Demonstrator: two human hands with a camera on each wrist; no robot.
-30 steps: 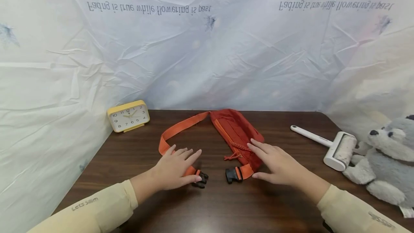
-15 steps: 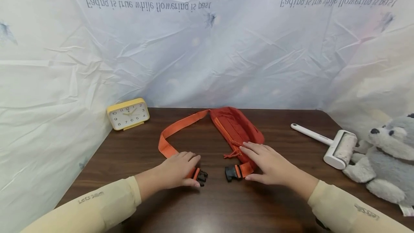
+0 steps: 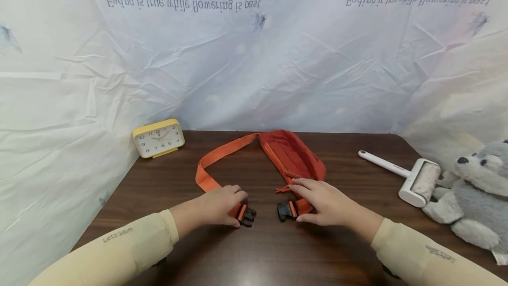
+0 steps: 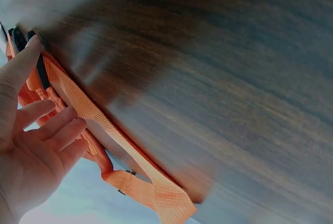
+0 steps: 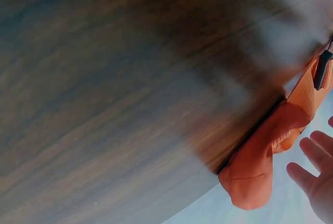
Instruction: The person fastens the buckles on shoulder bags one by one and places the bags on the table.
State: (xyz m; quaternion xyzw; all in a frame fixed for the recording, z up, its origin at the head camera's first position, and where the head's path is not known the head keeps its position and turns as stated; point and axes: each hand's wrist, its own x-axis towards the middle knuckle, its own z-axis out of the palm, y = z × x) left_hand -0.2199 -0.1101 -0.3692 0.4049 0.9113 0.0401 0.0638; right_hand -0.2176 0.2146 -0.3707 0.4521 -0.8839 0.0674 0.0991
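Observation:
A red waist bag lies on the table, its orange strap looping out to the left. The black prong half of the buckle ends the strap; the socket half sits a short gap to the right, at the bag's near end. Over the strap end is my left hand, thumb beside the prong half. In the left wrist view its fingers are loosely bent and do not grip the strap. My right hand is spread over the bag's near end, thumb close to the socket half.
A yellow alarm clock stands at the table's back left. To the right lie a white lint roller and a grey plush toy. A pale printed curtain hangs behind the dark wooden table.
Both hands have lowered toward the buckle halves. The left fingers have bent down over the strap end; the right hand has shifted left toward the socket half. The bag stays in place.

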